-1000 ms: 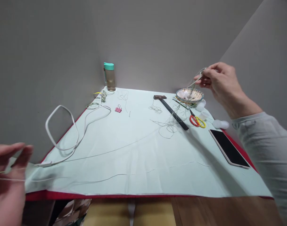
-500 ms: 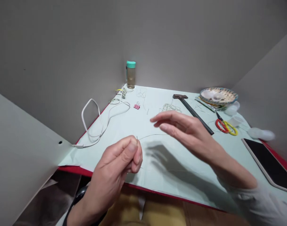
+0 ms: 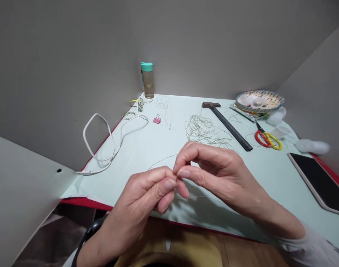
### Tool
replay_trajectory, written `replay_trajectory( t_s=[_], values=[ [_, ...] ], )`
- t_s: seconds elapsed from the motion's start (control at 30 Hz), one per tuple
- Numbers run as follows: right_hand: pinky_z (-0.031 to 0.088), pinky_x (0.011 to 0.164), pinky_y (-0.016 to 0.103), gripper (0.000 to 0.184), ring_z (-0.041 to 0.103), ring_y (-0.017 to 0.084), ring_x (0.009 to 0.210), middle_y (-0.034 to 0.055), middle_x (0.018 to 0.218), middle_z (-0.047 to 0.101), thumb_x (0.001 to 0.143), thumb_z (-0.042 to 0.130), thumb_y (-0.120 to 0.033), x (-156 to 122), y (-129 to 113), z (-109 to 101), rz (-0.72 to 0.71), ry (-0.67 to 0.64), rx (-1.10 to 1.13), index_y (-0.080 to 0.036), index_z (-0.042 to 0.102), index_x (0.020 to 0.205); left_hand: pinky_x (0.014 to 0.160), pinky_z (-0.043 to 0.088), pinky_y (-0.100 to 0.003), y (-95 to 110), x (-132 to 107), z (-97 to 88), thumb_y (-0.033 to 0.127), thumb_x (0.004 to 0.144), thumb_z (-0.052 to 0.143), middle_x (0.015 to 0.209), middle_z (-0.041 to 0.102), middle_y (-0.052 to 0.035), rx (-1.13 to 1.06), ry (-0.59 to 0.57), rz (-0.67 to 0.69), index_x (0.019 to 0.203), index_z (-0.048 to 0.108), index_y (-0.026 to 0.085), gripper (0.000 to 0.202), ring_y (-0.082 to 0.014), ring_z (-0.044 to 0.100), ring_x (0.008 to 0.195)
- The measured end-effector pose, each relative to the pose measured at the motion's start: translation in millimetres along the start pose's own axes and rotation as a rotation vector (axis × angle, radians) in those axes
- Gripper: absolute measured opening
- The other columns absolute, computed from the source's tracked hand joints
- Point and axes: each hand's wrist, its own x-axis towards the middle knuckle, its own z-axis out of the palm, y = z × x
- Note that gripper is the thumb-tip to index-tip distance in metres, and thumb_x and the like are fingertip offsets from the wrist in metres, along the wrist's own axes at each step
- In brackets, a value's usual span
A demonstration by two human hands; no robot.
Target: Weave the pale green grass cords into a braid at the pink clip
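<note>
L hand (image 3: 147,193) & R hand (image 3: 221,174) pinched tip-to-tip, can't tell what's gripped, thread tangle (image 3: 200,128) just beyond R hand

Single head-worn view, forward and down, hands (image 3: 143,193) close below.

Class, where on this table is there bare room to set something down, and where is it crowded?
Bare cloth lies between the white cable, pink clip and left hand; another patch between the hammer, right hand and dark-screened device. Crowded: the far right, around the woven basket and scissors, and the thread tangle beside the hammer.
</note>
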Motion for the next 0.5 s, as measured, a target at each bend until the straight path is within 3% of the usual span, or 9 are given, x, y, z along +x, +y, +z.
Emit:
replay_trajectory(
  t_s=[0.13, 0.27, 0.5],
  values=[
    [0.048, 0.072, 0.018, 0.014, 0.06, 0.005, 0.075, -0.0031, 0.079, 0.064, 0.101, 0.063, -0.019, -2, 3, -5, -0.02, 0.048, -0.024, -0.016, 0.066, 0.089, 0.057, 0.031, -0.024, -1, 0, 1.6, 0.04, 0.103, 0.06, 0.058, 0.05, 0.0051, -0.045, -0.029, -0.086, 0.104, 0.075, 0.02, 0.025, -0.0093, 0.037, 0.056],
    [0.048, 0.076, 0.018, 0.012, 0.062, 0.006, 0.081, -0.0021, 0.087, 0.068, 0.101, 0.064, -0.018, -4, 3, -10, -0.052, 0.093, -0.087, -0.016, 0.067, 0.089, 0.056, 0.031, -0.023, -2, 2, 3.5, 0.043, 0.102, 0.062, 0.061, 0.059, 0.0061, -0.156, -0.034, -0.124, 0.135, 0.06, 0.021, 0.039, -0.0096, 0.038, 0.056],
    [0.05, 0.081, 0.02, 0.006, 0.065, 0.007, 0.088, -0.0014, 0.095, 0.072, 0.101, 0.065, -0.019, -11, 5, -17, -0.033, 0.074, -0.087, -0.018, 0.071, 0.103, 0.057, 0.033, -0.025, -1, 6, 5.2, 0.041, 0.101, 0.066, 0.061, 0.067, 0.0048, -0.181, -0.027, -0.086, 0.151, 0.041, 0.023, 0.059, -0.0116, 0.039, 0.055]
  ],
)
